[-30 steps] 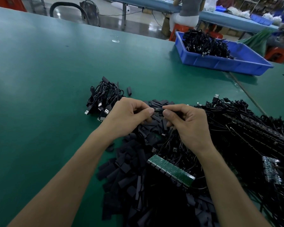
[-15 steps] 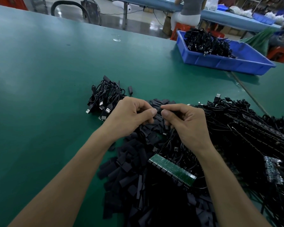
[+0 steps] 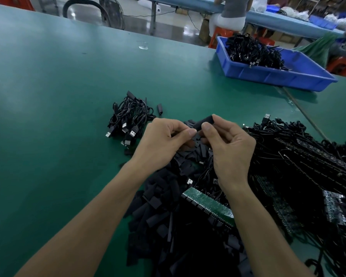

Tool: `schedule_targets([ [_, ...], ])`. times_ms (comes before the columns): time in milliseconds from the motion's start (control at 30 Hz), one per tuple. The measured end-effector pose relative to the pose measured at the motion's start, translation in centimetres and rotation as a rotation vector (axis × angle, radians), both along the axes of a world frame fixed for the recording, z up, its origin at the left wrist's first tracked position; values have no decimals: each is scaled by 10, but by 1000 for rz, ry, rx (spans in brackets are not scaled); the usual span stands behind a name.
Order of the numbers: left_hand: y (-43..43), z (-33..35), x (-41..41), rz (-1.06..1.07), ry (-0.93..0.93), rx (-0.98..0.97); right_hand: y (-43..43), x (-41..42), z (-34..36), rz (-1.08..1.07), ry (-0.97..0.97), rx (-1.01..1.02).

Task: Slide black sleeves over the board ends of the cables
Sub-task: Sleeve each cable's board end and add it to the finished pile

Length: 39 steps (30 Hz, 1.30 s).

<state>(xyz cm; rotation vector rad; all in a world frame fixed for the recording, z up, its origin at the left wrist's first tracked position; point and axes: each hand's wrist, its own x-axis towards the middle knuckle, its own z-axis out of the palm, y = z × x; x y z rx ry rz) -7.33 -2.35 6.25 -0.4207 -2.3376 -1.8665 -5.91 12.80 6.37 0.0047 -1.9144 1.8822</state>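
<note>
A black sleeve (image 3: 203, 121) is pinched between thumb and forefinger of my right hand (image 3: 230, 150), lifted over the pile. My left hand (image 3: 164, 140) meets it from the left, its thumb and finger pinching the sleeve's near end; whether a cable end lies inside is hidden. Below my hands spreads a heap of loose black sleeves (image 3: 168, 206). A green circuit board strip (image 3: 208, 204) with black cables attached lies under my right wrist. More boards and tangled cables (image 3: 308, 166) lie to the right.
A bundle of black USB cables (image 3: 128, 120) lies left of my hands on the green table (image 3: 48, 116). A blue tray (image 3: 278, 74) with cables stands at the far right. A person sits at another table behind it.
My right hand has risen and turned, lifting the black sleeve up into view. My left hand has stayed close, its thumb still meeting the right fingers.
</note>
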Motion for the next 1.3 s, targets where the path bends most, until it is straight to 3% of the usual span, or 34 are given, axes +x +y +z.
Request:
schedule_targets([
  [567, 11, -7, 2, 32, 15, 120, -8, 3, 12, 85, 3, 85],
  [667, 10, -8, 2, 51, 27, 37, -6, 3, 18, 74, -23, -54],
  [800, 1, -14, -3, -30, -59, -220, 5, -1, 27, 53, -58, -384],
  [900, -4, -13, -7, -3, -43, -263, 11, -1, 30, 76, -87, -399],
  [1000, -9, -8, -12, 90, -27, -224, 18, 3, 30, 112, -211, -208],
  [1100, -23, 2, -26, 273, -37, -229, 25, 12, 30, 264, -393, 339],
  [1200, -42, 10, -46, 538, -63, -321, 25, 24, 33, 602, -558, 931],
  [1300, -57, 16, -62, 656, -137, -371, 18, 34, 38, 822, -662, 1191],
])
